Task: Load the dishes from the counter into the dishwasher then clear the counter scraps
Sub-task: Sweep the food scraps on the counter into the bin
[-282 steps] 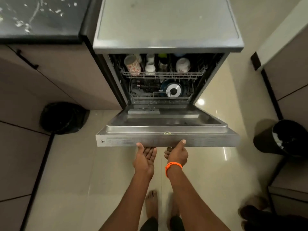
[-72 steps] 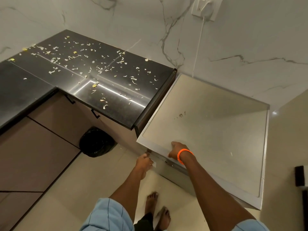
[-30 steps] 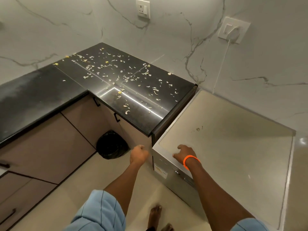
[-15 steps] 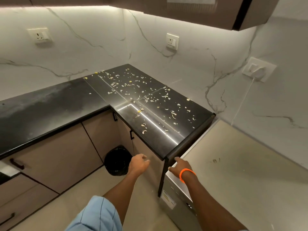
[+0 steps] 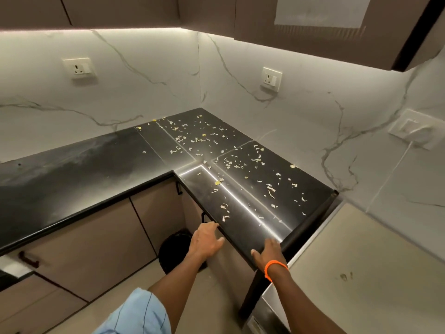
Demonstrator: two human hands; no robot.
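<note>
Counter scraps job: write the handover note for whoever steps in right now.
Left hand: open, holds nothing, fingertips at the counter edge.
Right hand: open, resting on the counter's near corner.
Scraps: scattered over the corner and right stretch of the counter.
Bin: on the floor below the edge.
Done: no dishes on the counter; dishwasher shut.
Left: gather all scraps, bin them.

A black L-shaped counter (image 5: 79, 174) runs along two marble walls and meets in the corner. Small pale and yellowish scraps (image 5: 231, 165) lie scattered over it from the corner out along the arm that ends beside the dishwasher top (image 5: 361, 266); the other arm, away from the corner, shows only a grey smear. A bright strip of reflected light crosses the scrap-covered arm.
</note>
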